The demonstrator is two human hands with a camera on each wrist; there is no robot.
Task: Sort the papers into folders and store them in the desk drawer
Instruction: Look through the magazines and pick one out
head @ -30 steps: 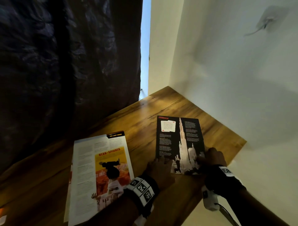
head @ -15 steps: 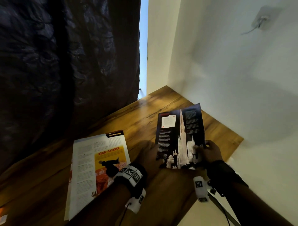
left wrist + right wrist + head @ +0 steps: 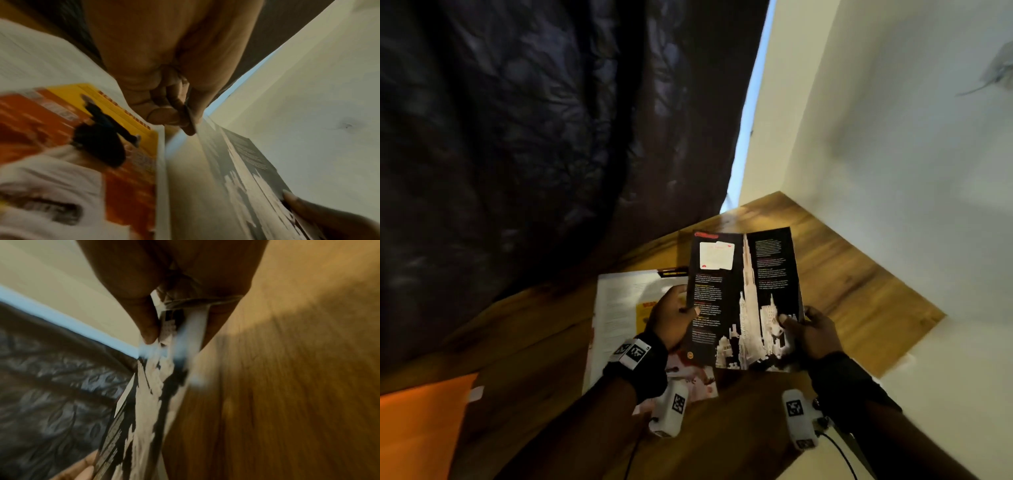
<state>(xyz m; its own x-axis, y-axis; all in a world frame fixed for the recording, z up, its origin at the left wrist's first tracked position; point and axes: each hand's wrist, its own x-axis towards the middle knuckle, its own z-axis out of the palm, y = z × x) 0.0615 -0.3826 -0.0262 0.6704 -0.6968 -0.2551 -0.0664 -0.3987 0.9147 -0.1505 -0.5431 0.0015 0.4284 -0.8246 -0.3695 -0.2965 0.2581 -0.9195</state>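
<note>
A black page with a white skyscraper picture (image 3: 743, 294) is raised off the wooden desk (image 3: 859, 291), tilted toward me. My left hand (image 3: 671, 318) pinches its left edge, thumb on the front. My right hand (image 3: 808, 332) pinches its lower right edge. The left wrist view shows my thumb and fingers (image 3: 176, 116) clamped on the black page (image 3: 246, 162). The right wrist view shows my right thumb (image 3: 148, 318) pressing the black page (image 3: 148, 394) against my fingers. A white page with an orange and yellow picture (image 3: 619, 308) lies flat on the desk under my left hand. An orange folder (image 3: 421, 421) lies at the lower left.
A dark curtain (image 3: 534, 137) hangs along the desk's far left side. A pale wall (image 3: 893, 154) bounds the desk on the right, and the desk's right edge (image 3: 914, 346) drops off beside my right wrist. Bare wood shows behind the black page.
The black page lay flat on the desk a second ago; both hands have lifted it and carried it left, over the white page. The view has swung left, bringing the orange folder in.
</note>
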